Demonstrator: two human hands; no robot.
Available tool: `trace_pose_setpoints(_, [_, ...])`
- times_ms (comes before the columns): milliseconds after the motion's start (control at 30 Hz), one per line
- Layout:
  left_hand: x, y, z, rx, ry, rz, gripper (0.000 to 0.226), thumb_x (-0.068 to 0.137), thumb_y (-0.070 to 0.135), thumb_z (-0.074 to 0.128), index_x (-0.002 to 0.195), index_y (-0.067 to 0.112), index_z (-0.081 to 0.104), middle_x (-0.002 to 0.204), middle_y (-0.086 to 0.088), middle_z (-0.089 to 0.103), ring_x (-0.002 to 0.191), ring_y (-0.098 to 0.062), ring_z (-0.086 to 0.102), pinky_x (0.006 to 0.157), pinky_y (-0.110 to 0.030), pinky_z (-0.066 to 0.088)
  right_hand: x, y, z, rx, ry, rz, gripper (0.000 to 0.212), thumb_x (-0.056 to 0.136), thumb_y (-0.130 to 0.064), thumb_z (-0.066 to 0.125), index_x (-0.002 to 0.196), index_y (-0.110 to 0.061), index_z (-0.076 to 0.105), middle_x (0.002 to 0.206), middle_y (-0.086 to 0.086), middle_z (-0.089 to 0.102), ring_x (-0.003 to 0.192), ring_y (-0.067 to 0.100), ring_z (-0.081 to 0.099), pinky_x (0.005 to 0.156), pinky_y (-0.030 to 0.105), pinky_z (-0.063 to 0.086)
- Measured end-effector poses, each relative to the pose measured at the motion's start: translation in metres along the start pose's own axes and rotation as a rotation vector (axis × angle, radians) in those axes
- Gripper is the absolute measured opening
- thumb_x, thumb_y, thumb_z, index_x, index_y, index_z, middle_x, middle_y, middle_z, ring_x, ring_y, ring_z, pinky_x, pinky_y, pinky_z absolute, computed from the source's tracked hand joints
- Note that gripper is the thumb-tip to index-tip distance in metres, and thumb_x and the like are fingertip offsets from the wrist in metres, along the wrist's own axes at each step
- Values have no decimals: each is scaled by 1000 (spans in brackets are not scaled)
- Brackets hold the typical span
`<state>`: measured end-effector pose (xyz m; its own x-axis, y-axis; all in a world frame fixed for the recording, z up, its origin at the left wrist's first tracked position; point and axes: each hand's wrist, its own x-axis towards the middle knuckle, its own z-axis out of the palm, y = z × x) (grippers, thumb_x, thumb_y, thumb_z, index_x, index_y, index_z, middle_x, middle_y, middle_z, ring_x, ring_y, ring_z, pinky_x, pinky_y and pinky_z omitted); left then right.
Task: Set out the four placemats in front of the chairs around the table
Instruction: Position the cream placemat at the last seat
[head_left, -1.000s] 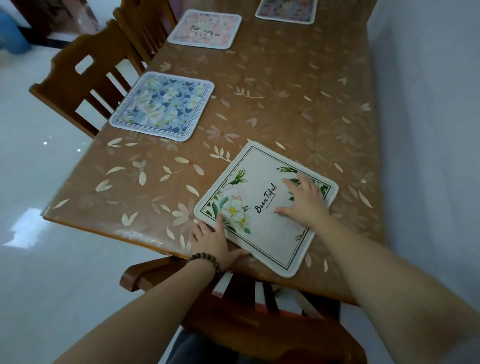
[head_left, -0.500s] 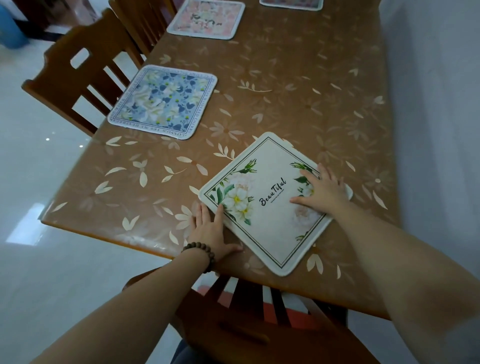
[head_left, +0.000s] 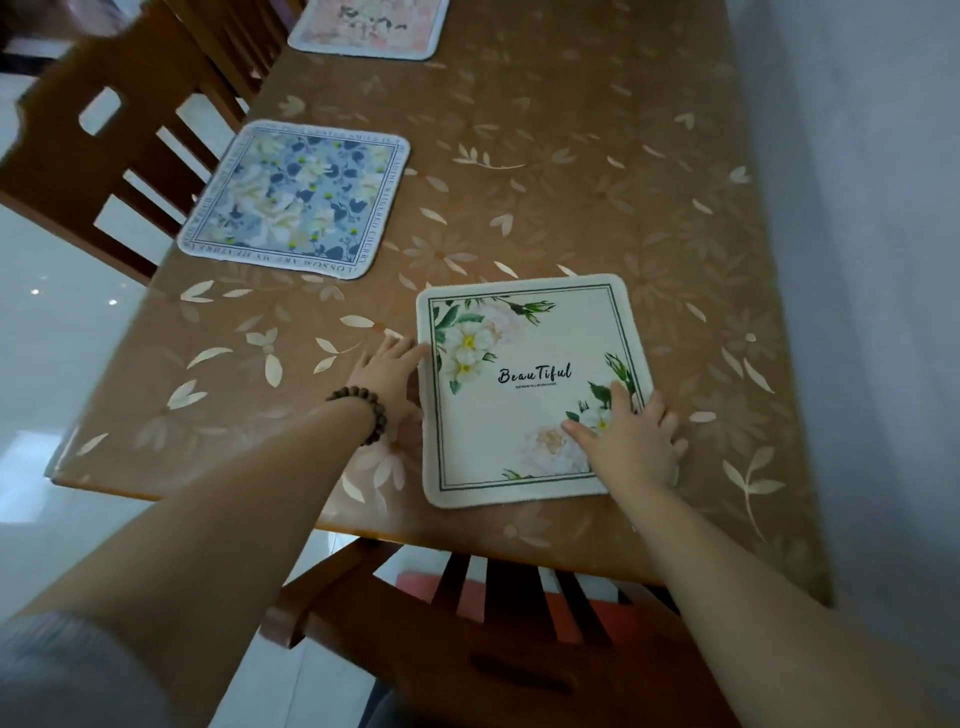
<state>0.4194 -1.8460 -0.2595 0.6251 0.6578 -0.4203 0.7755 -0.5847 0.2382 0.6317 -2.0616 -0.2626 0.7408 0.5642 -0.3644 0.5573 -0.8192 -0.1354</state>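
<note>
1. The white placemat (head_left: 530, 395) lies flat on the table (head_left: 597, 171), close to the near edge, right in front of the near chair (head_left: 509, 639).
2. It is almost square with round corners, so it has no clear long side. Its edges run nearly in line with the table edge, tipped just a little.
3. The word "Beautiful" reads the right way up from the near chair. Thin dark lines make a frame inside its soft, fuzzy rim, and white flowers with green leaves fill two corners.
4. The left hand (head_left: 387, 374) lies flat on the table with its fingers straight out. The fingertips touch the left edge of the white placemat. It is not gripping anything. A brown bead bracelet (head_left: 358, 410) is on that wrist.
5. The right hand (head_left: 634, 441) is spread wide and presses flat on the near right corner of the white placemat. It holds nothing.
6. The blue placemat (head_left: 296, 200) lies farther back on the left, in front of the left chair (head_left: 98, 156). It has blue and cream flowers and a border of small letters.
7. The pink placemat (head_left: 369, 23) lies at the far left, cut off by the top of the picture. It looks a bit blurry, so its drawing is hard to make out.
8. The table is brown and shiny, with pale leaf and flower shapes all over it. The chairs are brown wood with slats.
9. A plain grey wall (head_left: 878, 260) runs along the right side of the table.
</note>
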Motion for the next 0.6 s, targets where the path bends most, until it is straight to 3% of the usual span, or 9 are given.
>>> trace_pose_setpoints(100, [1,-2,3,-23,33,-11,83,80,19,70,148,20,22,158,-3,16,145,-20,6,117,-47,10,-23,-3,8,29,34,60,83,75,-78,44,141,-32,25,149,17,22,130,39,25,99,53,30])
trace_pose_setpoints(200, [-13,1,11,-206,192,4,63,84,9,59,142,16,36,152,-6,30,140,-25,24,114,-43,23,-35,3,11,45,39,40,76,80,-67,50,142,-30,27,150,16,21,131,39,23,102,51,29])
trace_pose_setpoints(300, [-36,9,24,-363,265,32,60,85,18,58,142,15,37,150,-3,33,133,-24,37,109,-37,33,-36,20,7,132,23,-2,74,81,-57,59,143,-29,30,151,13,23,133,37,23,103,50,31])
trace_pose_setpoints(433, [-60,17,44,-357,83,16,85,81,39,64,149,21,16,157,-2,13,142,-22,20,113,-46,26,-43,40,3,230,-30,-48,87,77,-58,64,147,-28,23,154,11,20,137,36,17,106,50,30])
trace_pose_setpoints(600, [-71,26,53,-320,25,-12,95,77,49,66,149,26,9,157,-4,4,143,-22,4,114,-47,22,-51,34,4,192,-74,-70,100,69,-67,66,148,-30,18,155,10,18,138,35,15,108,50,28])
